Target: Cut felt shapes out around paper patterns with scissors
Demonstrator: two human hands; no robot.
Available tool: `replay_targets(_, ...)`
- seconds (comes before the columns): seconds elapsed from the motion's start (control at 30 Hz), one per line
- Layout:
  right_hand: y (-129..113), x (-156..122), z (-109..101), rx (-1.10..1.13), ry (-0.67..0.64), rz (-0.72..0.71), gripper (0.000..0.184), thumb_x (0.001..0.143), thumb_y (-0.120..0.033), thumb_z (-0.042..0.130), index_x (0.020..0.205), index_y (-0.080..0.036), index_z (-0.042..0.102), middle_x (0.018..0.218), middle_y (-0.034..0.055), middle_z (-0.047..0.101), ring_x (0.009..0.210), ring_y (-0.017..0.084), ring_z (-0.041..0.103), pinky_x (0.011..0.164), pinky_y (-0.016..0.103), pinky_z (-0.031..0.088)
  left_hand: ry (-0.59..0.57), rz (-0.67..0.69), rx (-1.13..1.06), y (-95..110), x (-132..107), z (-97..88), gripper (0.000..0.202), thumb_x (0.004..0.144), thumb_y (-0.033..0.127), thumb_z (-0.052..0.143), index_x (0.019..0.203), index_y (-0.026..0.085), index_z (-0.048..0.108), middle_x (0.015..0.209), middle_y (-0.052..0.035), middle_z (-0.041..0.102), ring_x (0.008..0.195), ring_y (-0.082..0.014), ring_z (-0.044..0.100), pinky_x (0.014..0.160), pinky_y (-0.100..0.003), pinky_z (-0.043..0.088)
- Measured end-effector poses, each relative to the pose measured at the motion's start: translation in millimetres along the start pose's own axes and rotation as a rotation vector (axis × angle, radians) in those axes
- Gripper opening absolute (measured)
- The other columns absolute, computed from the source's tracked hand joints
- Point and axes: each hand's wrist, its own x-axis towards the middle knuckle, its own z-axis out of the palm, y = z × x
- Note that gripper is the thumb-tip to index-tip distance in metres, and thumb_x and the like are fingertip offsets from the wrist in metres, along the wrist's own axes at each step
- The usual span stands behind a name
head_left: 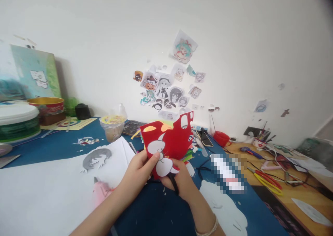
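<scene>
My left hand pinches the lower left edge of a red paper cut-out with white and orange shapes, holding it upright above the blue mat. My right hand is closed round black-handled scissors at the bottom of the red paper. The blades are hidden behind the paper. A bracelet sits on my right wrist.
White sheets with a grey hair cut-out lie at left. A plastic cup, tins and a phone stand behind. Red-and-yellow scissors and a pen pot rest on the wooden desk at right. Paper figures cover the wall.
</scene>
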Motion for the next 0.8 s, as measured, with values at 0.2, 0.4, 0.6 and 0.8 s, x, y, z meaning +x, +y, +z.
replay_targets(0.2,-4,0,0,-0.005,-0.042,0.033,0.023,0.066,-0.014,0.063,0.088,-0.018,0.068,0.086,0.0019,0.073,0.08,0.024,0.067,0.069,0.028,0.053,0.031,0.058,0.209,4,1,-0.5,0.033,0.078,0.049,0.051,0.075,0.017,0.059,0.068,-0.0001,0.063,0.067,-0.0166,0.058,0.054,-0.023,0.042)
replay_targets(0.4,-8,-2,-4,0.01,-0.066,0.037,0.026,0.066,-0.015,0.063,0.092,-0.018,0.066,0.098,0.0047,0.071,0.086,0.024,0.065,0.077,0.03,0.052,0.091,0.075,0.337,-1,1,4.8,0.037,0.078,0.051,0.048,0.063,0.018,0.051,0.061,-0.0002,0.058,0.058,-0.0155,0.053,0.051,-0.024,0.038)
replay_targets(0.6,-11,0,-5,0.023,-0.084,0.055,0.024,0.066,-0.017,0.064,0.09,-0.017,0.066,0.09,0.005,0.072,0.083,0.024,0.066,0.074,0.03,0.052,0.082,0.04,0.309,0,2,4.2,0.038,0.076,0.054,0.047,0.066,0.018,0.053,0.065,-0.0022,0.061,0.061,-0.0172,0.053,0.052,-0.025,0.04)
replay_targets(0.8,-2,-3,-7,-0.038,-0.062,-0.031,0.033,0.066,-0.02,0.066,0.099,-0.018,0.065,0.098,0.006,0.071,0.091,0.025,0.065,0.078,0.032,0.052,0.037,0.02,0.336,-2,2,1.9,0.041,0.076,0.057,0.045,0.065,0.018,0.051,0.061,-0.0009,0.056,0.057,-0.0155,0.049,0.05,-0.025,0.037)
